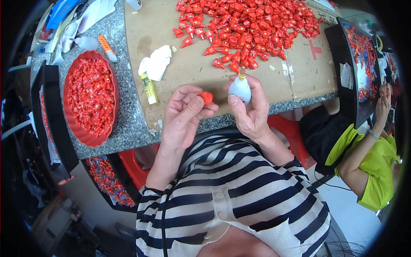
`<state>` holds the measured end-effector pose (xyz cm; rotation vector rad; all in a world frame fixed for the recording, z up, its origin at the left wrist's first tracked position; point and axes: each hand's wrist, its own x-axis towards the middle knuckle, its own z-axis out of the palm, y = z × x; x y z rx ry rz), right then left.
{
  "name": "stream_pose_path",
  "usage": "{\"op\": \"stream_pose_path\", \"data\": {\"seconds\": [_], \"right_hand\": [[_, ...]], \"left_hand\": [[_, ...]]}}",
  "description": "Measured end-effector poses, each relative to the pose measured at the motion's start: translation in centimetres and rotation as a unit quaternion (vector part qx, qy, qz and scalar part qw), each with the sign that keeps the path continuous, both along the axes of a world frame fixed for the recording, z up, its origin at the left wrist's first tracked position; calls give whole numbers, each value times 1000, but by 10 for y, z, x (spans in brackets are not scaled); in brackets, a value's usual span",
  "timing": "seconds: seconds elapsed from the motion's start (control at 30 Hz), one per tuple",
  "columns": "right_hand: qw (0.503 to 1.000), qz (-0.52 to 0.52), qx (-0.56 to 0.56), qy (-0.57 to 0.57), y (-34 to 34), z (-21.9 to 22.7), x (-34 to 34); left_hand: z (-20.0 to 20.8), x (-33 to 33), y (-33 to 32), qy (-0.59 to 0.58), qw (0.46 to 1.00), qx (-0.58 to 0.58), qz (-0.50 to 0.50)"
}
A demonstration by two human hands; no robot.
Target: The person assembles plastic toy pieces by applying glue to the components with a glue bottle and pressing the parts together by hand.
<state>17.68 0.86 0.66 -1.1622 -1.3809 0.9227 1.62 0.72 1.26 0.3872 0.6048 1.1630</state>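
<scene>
My left hand point(182, 115) pinches a small red plastic piece point(206, 98) between thumb and fingers, just over the near edge of the table. In my right hand point(253, 112) is a whitish squeeze bottle point(239, 91), its yellowish nozzle pointing up and away from me. The bottle and the red piece are apart. Beyond both hands, a big heap of similar small red pieces point(248, 32) lies spread on a flat cardboard sheet point(156, 28). Some of the heap's nearest pieces lie right behind the nozzle.
Left on the granite top stands a red fluted bowl point(95, 140) full of red pieces. Near it lie an orange utility knife point(107, 48) and a white bottle point(86, 43). A crumpled tissue point(157, 63) and yellow tube point(149, 90) rest on the cardboard. A co-worker point(368, 171) sits right.
</scene>
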Motion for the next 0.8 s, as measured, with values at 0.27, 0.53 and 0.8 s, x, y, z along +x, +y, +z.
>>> {"op": "stream_pose_path", "data": {"seconds": [0.27,0.53,0.8], "right_hand": [[982,62,-141,113,-5,13,-6],[983,27,-158,94,-9,10,-8],[988,62,-144,9,-9,13,-2]], "left_hand": [[-7,11,-11,72,997,5,-10],[1,15,-11,559,747,340,120],[-7,14,-12,554,780,270,107]]}}
